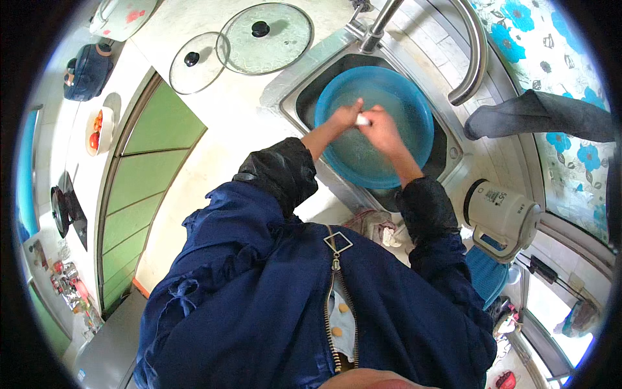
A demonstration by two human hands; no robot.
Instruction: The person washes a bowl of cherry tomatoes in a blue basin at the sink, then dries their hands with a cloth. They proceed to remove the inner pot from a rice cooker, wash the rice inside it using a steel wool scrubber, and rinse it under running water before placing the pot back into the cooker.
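Both my hands are over a blue plastic basin [424, 121] that sits in a stainless steel sink [351, 193]. Cloudy water [362, 154] appears to fill its lower part. My right hand [382, 130] is closed around a small white object [362, 120]; its kind is unclear, since fingers cover most of it. Against the object's left end rests my left hand [346, 116], fingers bent and thumb raised; whether it also grips is partly hidden. Motion slightly blurs the right hand.
A curved metal faucet [475, 68] arches beyond the basin. Two glass lids [286, 48] with black knobs overlap on the counter. To the right are a white electric kettle [505, 216] and dark sleeve-like fabric [534, 116]. A crumpled cloth [364, 222] lies at the sink's near edge.
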